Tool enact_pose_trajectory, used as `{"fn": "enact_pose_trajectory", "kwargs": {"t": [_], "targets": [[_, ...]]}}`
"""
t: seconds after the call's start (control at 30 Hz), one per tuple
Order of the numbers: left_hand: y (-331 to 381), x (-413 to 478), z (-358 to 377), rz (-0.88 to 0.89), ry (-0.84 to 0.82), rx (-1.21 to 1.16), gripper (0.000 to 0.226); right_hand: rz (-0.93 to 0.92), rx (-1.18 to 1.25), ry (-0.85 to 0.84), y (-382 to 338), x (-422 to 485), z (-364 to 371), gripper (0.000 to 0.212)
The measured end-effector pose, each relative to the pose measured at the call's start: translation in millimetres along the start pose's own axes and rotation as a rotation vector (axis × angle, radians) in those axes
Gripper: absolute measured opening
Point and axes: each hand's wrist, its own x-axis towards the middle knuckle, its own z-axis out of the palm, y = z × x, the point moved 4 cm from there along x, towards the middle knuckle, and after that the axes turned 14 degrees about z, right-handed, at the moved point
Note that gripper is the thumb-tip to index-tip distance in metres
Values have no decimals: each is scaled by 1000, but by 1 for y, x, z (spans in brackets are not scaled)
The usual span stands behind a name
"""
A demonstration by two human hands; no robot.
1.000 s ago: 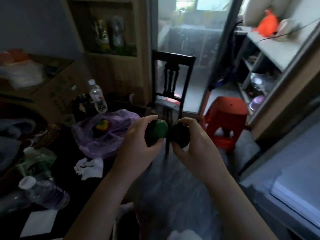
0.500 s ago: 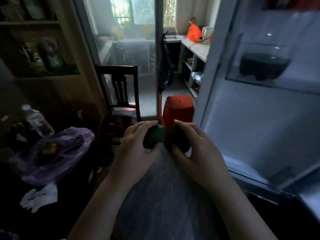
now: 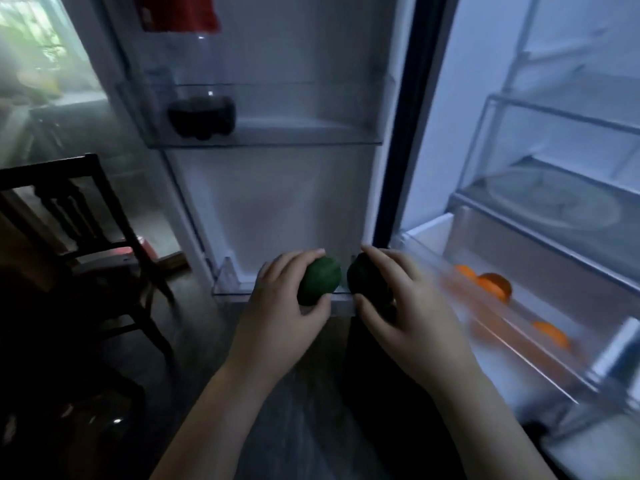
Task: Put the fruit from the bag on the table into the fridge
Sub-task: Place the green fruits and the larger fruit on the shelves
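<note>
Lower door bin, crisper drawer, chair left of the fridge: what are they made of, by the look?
Lower door bin: clear rigid plastic, glossy; the door liner shows through its wall. Crisper drawer: probably transparent plastic too; orange fruit shows through its front, glints along the rim. Chair: likely dark-stained wood, with a slatted back; dim light leaves the finish open.

1. Our left hand (image 3: 284, 306) reaches forward, fingers and thumb curled round a green fruit (image 3: 318, 280).
2. Our right hand (image 3: 408, 306) is level with it, fingers and thumb curled round a darker fruit (image 3: 362, 277).
3. Our left forearm (image 3: 214, 410) and right forearm (image 3: 485, 410), both bare, converge so the hands sit close together, backs facing us.
</note>
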Motion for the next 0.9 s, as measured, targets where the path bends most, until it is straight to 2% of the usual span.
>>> {"fn": "enact_pose_trajectory", "kwargs": {"t": [0.2, 0.57, 0.77, 0.9], "targets": [[83, 29, 73, 156, -44, -169, 51, 134, -99, 182, 67, -41, -94, 57], [236, 73, 191, 575, -252, -442, 49, 489, -270, 537, 165, -129, -238, 56], [291, 97, 248, 802, -425, -503, 48, 687, -381, 644, 209, -157, -280, 57], [330, 120, 286, 937, -505, -525, 47, 881, -462, 683, 241, -167, -310, 56]]}}
